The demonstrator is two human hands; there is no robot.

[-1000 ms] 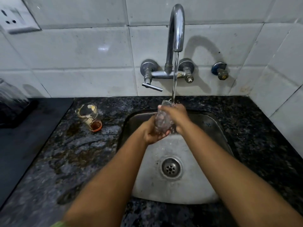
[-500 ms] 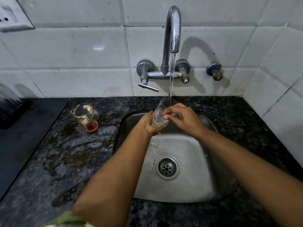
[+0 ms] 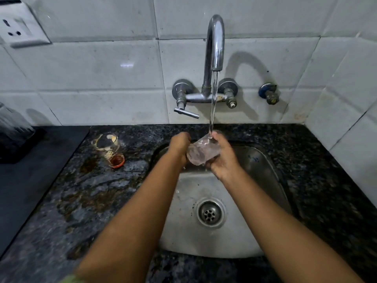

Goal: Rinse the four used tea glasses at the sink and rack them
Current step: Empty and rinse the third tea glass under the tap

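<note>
Head view: the tea glass [image 3: 204, 151] had tipped sideways since a moment before, both hands [image 3: 221, 158] gripping it beneath the tap's stream [image 3: 213, 103]; rinsing continued, another used glass [image 3: 108, 149] waiting left of them.

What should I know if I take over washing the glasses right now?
Left hand: grips the glass from its left side.
Right hand: fingers curled round the same glass, from the right and underneath.
The glass is tilted over the sink, its mouth up under the running tap.
A second glass stands on the counter left of the sink, with brown tea dregs in the bottom, not rinsed.
Done: nothing racked that I can see; no rack is clearly in view.
Left: finish this rinse, rack it, rinse the dirty one. The other two glasses are out of view.
</note>
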